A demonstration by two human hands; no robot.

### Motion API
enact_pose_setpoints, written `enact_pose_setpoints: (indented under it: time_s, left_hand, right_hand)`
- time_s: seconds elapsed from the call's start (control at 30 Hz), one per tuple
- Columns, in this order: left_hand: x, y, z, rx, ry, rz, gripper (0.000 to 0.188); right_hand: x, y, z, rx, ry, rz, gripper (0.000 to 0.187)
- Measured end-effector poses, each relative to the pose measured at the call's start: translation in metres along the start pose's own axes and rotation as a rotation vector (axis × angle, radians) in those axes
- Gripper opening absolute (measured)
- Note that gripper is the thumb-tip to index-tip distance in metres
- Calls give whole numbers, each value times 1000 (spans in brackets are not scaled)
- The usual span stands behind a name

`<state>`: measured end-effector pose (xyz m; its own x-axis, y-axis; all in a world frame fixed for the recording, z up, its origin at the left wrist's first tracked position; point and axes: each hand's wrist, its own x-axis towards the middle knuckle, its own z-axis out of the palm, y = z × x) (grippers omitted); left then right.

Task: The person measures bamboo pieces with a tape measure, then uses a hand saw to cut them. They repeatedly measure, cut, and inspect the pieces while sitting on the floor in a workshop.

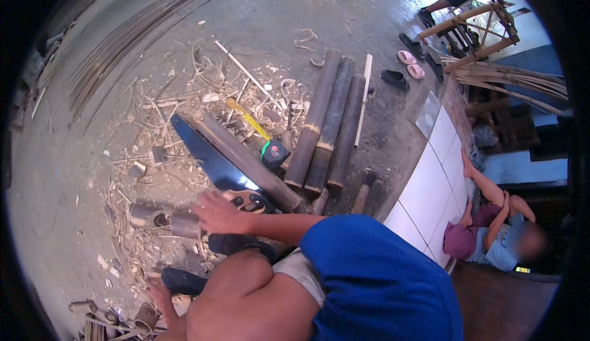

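Observation:
My right arm reaches across from the blue shirt. Slightly blurred, my right hand [218, 212] is open, its fingers apart and nothing visibly held. It is beside the wooden handle of a hand saw [206, 150], over the end of a short bamboo piece [184, 225]. Against the saw's toothed edge lies a longer dark bamboo length [249, 160]. Next to that is a tape measure [274, 152] with its yellow blade pulled out. My left hand does not show; bare skin at the lower left looks like a foot.
Three dark bamboo poles [318, 120] lie side by side beyond the tape measure. Wood shavings [196, 107] litter the floor. Long thin rods [117, 52] lie at the upper left. Pink slippers [410, 64] rest near white tiles [421, 212]. A person [488, 230] sits at the right.

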<state>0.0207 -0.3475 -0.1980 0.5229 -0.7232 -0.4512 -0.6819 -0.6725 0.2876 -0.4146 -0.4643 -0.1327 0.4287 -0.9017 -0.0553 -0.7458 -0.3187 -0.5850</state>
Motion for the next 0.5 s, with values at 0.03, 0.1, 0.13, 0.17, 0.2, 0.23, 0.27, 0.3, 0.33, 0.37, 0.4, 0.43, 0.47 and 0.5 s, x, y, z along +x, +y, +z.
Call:
enact_pose_setpoints:
  time_s: [0.03, 0.1, 0.13, 0.17, 0.2, 0.23, 0.27, 0.3, 0.33, 0.37, 0.4, 0.43, 0.47, 0.5]
  left_hand:
    - [-4, -12, 6, -1, 50, -14, 91]
    - [-15, -34, 24, 41, 151, 105, 83]
    - [-20, -45, 24, 49, 146, 84, 82]
    - [-26, -52, 26, 47, 138, 62, 81]
    - [-32, -55, 26, 48, 124, 43, 80]
    - [-39, -56, 25, 48, 109, 30, 79]
    - [-46, -54, 22, 54, 98, 20, 78]
    - [-54, -50, 18, 63, 85, 14, 78]
    - [-62, -43, 15, 72, 70, 10, 77]
    - [-69, -35, 10, 82, 58, 10, 76]
    - [-76, -26, 4, 94, 46, 10, 76]
    - [-83, -16, -1, 105, 37, 12, 75]
    - [-89, -6, -7, 122, 25, 14, 74]
    - [-96, 4, -14, 140, 13, 19, 74]
  right_hand:
    - [-9, 10, -12, -44, 58, 70, 62]
    - [-32, 41, -42, -175, 132, 160, 60]
    - [-38, 58, -58, -109, 138, 186, 60]
    - [-48, 63, -65, -304, 335, 185, 63]
    - [-54, 72, -76, -254, 252, 278, 68]
    - [-59, 81, -84, -271, 212, 335, 72]
    - [-61, 86, -89, -319, 187, 394, 74]
    - [-63, 92, -92, -340, 172, 404, 75]
    - [-63, 95, -93, -355, 164, 407, 77]
    - [-61, 97, -93, -385, 149, 421, 79]
    - [-60, 99, -91, -415, 119, 414, 80]
    - [-56, 100, -89, -459, 100, 412, 82]
    - [-52, 103, -86, -504, 82, 410, 84]
    - [-48, 105, -84, -462, 82, 444, 86]
